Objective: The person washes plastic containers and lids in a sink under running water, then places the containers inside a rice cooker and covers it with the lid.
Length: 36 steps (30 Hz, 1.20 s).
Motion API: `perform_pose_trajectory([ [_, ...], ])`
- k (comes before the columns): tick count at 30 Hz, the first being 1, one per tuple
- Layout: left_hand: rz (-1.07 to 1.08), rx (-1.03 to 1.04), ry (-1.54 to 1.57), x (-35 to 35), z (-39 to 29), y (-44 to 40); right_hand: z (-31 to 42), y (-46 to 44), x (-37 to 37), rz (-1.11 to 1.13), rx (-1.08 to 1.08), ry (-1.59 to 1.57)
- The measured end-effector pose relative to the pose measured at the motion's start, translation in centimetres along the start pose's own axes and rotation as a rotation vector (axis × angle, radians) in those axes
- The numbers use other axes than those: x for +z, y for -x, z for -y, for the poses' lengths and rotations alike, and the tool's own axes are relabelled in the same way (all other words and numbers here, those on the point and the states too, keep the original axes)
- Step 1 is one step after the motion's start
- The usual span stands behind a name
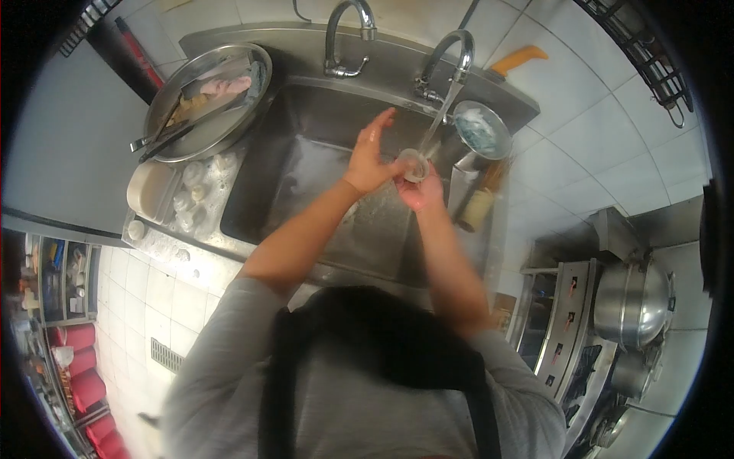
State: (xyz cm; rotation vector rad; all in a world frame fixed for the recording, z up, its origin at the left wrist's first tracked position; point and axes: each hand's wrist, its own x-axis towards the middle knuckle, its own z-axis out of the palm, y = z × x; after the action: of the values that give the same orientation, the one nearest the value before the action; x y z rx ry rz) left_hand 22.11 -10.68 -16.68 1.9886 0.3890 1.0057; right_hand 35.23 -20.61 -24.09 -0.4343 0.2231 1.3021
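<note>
Seemingly rinsing now! Right hand [420, 193] is cradling a small cup [414, 166], water [441, 120] streaming above it; left hand [371, 162] is resting splayed alongside (thumb touching), turning probably needing care.

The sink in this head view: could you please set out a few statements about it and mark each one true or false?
1. Water runs from the right tap. True.
2. The large metal bowl is right of the basin. False: the large metal bowl is left of the basin.
3. The right hand holds a small cup. True.
4. The left hand is clenched into a fist. False: the left hand is open, its fingers extended.
5. Both hands are bare. True.
</note>
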Motion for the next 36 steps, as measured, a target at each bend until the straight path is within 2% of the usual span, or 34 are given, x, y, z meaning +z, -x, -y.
perform_pose_trajectory([
  [1, -0.065, -0.087, 0.001, -0.2, 1.2, 0.1, 0.0, -0.2, 0.0, -0.067, 0.010, -0.035],
  [4, -0.102, -0.290, 0.045, -0.4, 4.4, 0.7, -0.6, 0.1, 0.1, 0.158, 0.106, 0.025],
  [7, -0.090, -0.551, 0.464, 0.8, 5.9, 1.3, 0.0, -1.3, 0.9, -0.093, -0.068, 0.041],
  [8, -0.097, -0.719, 0.574, 1.1, 5.4, 1.6, -0.8, -0.1, 3.4, -0.179, -0.072, 0.037],
  [9, -0.118, -0.881, 0.689, 1.5, 4.7, 1.8, 0.3, -0.9, 1.8, 0.175, 0.049, 0.084],
  [10, -0.023, -0.965, 0.905, 1.7, 4.3, 1.9, 0.5, -0.5, 3.0, 0.271, -0.010, 0.281],
  [11, 0.013, -0.980, 1.115, 3.4, 6.2, 1.8, 1.7, -1.6, 3.3, 0.347, 0.049, 0.365],
  [12, 0.038, -1.108, 1.109, 3.1, 3.9, 1.0, 1.5, -1.2, 5.1, 0.088, -0.174, 0.582],
  [13, 0.055, -1.029, 1.280, 3.9, 3.7, 0.7, 1.0, -0.5, 6.6, 0.043, -0.390, 0.796],
  [15, 0.091, -0.906, 1.492, 6.5, 4.4, -0.6, 1.4, 1.2, 8.3, 0.111, -0.769, 1.511],
  [16, 0.104, -0.872, 1.538, 7.0, 4.3, -1.1, 1.2, 1.4, 8.2, 0.143, -0.875, 1.540],
  [18, 0.135, -0.805, 1.447, 7.2, 3.3, -1.4, 1.3, 1.8, 7.9, 0.188, -1.093, 1.591],
  [21, 0.180, -0.758, 1.142, 4.8, 1.3, -1.1, -0.1, 2.4, 8.6, 0.010, -1.120, 0.975],
  [23, 0.152, -0.804, 0.918, 3.5, 1.3, -0.2, -1.3, 2.0, 7.7, -0.094, -0.953, 0.831],
  [28, 0.209, -0.491, -0.002, -2.9, -0.8, 4.4, -5.4, -0.2, 2.8, -0.226, -0.438, 0.445],
  [31, 0.281, -0.177, -0.437, -8.2, -0.4, 8.4, -6.6, -6.9, -3.1, -0.254, -0.273, 0.709],
  [33, 0.311, -0.152, -0.621, -12.7, -1.3, 11.4, -9.3, -7.9, -4.2, -0.099, -0.561, 1.684],
  [34, 0.293, -0.167, -0.669, -15.3, -1.9, 12.7, -12.3, -5.8, -0.6, -0.005, -0.633, 2.134],
  [35, 0.276, -0.183, -0.717, -18.1, -2.3, 14.0, -15.6, -3.3, 3.6, 0.086, -0.795, 2.550],
  [36, 0.193, -0.197, -0.703, -20.8, -2.1, 15.5, -18.6, -3.5, 5.5, 0.327, -0.879, 2.437],
])
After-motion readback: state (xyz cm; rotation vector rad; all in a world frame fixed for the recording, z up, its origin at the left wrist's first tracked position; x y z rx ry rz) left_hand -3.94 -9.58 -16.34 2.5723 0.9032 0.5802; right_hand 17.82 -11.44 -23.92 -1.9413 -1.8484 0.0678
